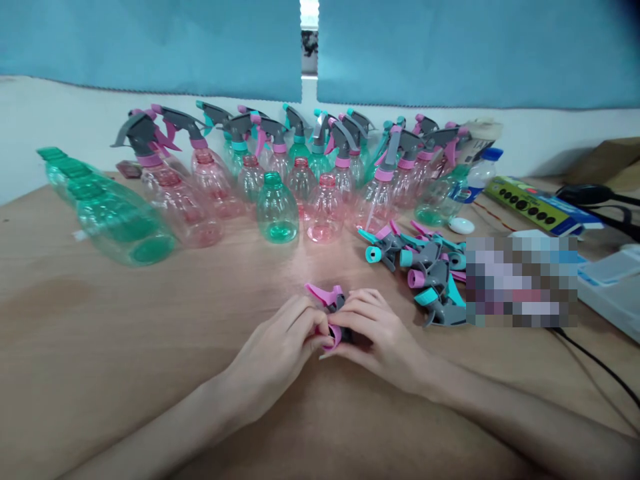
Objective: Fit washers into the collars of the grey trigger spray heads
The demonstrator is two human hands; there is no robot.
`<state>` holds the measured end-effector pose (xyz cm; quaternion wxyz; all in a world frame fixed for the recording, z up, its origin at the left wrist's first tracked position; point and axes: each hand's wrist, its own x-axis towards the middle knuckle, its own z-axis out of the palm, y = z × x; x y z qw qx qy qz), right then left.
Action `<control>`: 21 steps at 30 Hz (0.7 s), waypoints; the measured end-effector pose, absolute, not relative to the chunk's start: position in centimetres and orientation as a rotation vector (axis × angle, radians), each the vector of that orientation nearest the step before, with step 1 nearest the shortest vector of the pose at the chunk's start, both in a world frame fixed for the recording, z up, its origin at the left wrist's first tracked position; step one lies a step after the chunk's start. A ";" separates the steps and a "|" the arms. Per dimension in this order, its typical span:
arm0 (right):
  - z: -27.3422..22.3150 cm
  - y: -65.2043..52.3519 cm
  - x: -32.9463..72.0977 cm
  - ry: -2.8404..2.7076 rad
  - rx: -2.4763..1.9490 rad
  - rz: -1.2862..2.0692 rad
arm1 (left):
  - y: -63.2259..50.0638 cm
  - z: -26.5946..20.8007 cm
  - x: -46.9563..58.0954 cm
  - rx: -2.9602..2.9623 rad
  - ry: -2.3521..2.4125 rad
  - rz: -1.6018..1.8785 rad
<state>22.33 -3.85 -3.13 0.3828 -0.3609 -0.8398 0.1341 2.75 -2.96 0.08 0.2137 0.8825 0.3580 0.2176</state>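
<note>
Both hands meet around one pink and grey trigger spray head (pixel 325 294) low over the table. My left hand (pixel 285 340) pinches its pink collar between thumb and fingers. My right hand (pixel 380 333) is wrapped about the grey body from the other side, hiding much of it. The pink trigger points up and left, and the collar's opening faces me. Beyond the hands stand a green bottle (pixel 277 210) and a pink bottle (pixel 325 210), both without spray heads. To the right lies a pile of loose spray heads (pixel 433 273) in grey, pink and teal.
Several bottles with spray heads fitted (pixel 343 167) line the back by the wall. Green bottles (pixel 117 213) lean at the left. On the right are a yellow and blue box (pixel 530 203), a white oval object (pixel 461 225), a black cable (pixel 595 360) and a blurred patch.
</note>
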 end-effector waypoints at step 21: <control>-2.8 -3.7 22.7 -1.952 -1.030 0.506 | -1.3 -0.6 1.8 1.777 1.178 0.861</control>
